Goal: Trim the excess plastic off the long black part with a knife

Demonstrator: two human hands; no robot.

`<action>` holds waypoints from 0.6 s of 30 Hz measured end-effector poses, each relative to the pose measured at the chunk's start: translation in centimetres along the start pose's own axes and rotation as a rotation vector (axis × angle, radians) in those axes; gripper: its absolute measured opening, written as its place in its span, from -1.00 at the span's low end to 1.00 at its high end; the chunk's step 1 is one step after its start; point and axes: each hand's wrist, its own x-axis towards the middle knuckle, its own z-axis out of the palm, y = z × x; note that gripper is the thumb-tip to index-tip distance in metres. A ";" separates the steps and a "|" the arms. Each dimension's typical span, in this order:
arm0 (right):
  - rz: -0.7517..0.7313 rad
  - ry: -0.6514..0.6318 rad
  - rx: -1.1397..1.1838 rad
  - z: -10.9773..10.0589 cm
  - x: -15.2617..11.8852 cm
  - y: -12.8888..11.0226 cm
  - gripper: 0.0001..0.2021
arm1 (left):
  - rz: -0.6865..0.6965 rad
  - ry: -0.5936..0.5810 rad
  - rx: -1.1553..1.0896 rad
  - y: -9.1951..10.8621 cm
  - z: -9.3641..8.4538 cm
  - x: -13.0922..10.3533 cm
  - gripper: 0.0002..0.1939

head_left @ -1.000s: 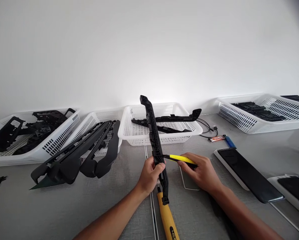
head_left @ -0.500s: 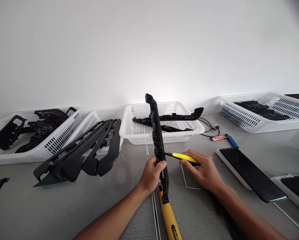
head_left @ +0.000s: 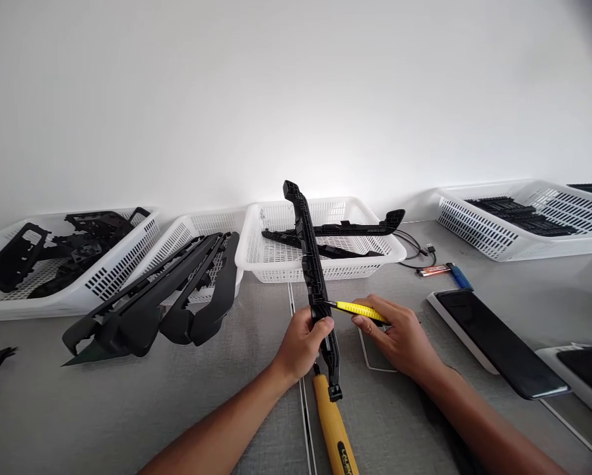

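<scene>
My left hand (head_left: 303, 343) is closed around the lower part of a long black plastic trim piece (head_left: 311, 257), thumb across its front. The piece slants upward, its bent top end over a white basket. In my right hand (head_left: 397, 333) is a yellow utility knife (head_left: 360, 311), pinched between thumb and fingers. Its tip touches or nearly touches the trim piece just above my left thumb; the exact contact is too small to tell. Below the piece lies a tool with a yellow handle (head_left: 332, 425), its front end partly hidden behind my left hand and the piece.
A white basket (head_left: 320, 270) behind my hands holds more black trim pieces. Left of it, long dark panels (head_left: 147, 316) lean over another basket. A far-left basket (head_left: 88, 300) and a right basket (head_left: 503, 247) hold black parts. A phone (head_left: 498, 343), blue lighter (head_left: 459, 277) and cable (head_left: 414, 247) lie right.
The trim piece has tilted slightly, its top going left and its lower end right. The knife has shifted a little left with my right hand.
</scene>
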 end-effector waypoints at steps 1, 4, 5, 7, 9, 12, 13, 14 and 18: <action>0.008 0.000 -0.002 0.0 0.0 0.0 -0.71 | 0.002 -0.001 0.001 0.0 0.0 0.0 -0.66; 0.019 -0.005 -0.003 0.1 0.0 0.1 -0.71 | 0.006 -0.002 0.003 0.0 0.1 0.0 -0.65; 0.021 -0.008 -0.001 0.1 0.1 0.2 -0.71 | 0.006 -0.004 -0.001 -0.1 0.1 0.0 -0.65; 0.043 0.002 -0.002 0.2 0.1 0.3 -0.70 | 0.001 -0.006 -0.008 -0.1 0.1 0.0 -0.64; 0.088 0.042 -0.016 0.1 0.2 0.5 -0.69 | -0.005 -0.004 -0.010 -0.2 0.2 0.0 -0.63; 0.138 0.096 -0.040 0.0 0.3 0.7 -0.68 | -0.013 -0.018 -0.012 -0.2 0.1 0.0 -0.60; 0.137 0.096 -0.042 0.0 0.3 0.7 -0.68 | -0.014 -0.025 -0.015 -0.2 0.0 0.1 -0.59; 0.128 0.084 -0.040 0.0 0.3 0.7 -0.68 | -0.016 -0.031 -0.019 -0.3 0.0 0.1 -0.59; 0.061 -0.008 -0.016 0.3 0.3 0.4 -0.65 | -0.041 -0.011 -0.056 -0.4 0.0 0.0 -0.55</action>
